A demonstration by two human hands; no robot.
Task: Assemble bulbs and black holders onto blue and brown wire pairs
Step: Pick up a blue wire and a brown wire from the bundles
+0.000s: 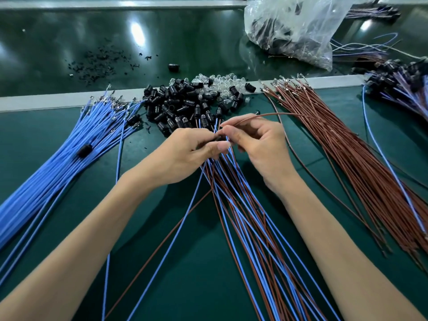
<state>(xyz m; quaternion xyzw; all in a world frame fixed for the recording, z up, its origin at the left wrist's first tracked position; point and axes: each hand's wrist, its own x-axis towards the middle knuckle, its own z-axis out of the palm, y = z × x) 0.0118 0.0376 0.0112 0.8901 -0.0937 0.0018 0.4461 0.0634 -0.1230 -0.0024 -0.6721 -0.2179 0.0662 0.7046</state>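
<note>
- Green bench mat carries the stock: loose blue wires at left, loose brown wires at right, black holders and clear bulbs heaped at the far middle.
- Left hand grips a fanned bundle of wire pairs and pinches a single holder at its fingertips.
- Right hand pinches the end of a single brown wire just beside that holder. The wire arcs away to the right with its tip aimed left, so the right hand likely feeds it in.
- Plastic bag, far right, holds dark parts too blurred to name.
</note>
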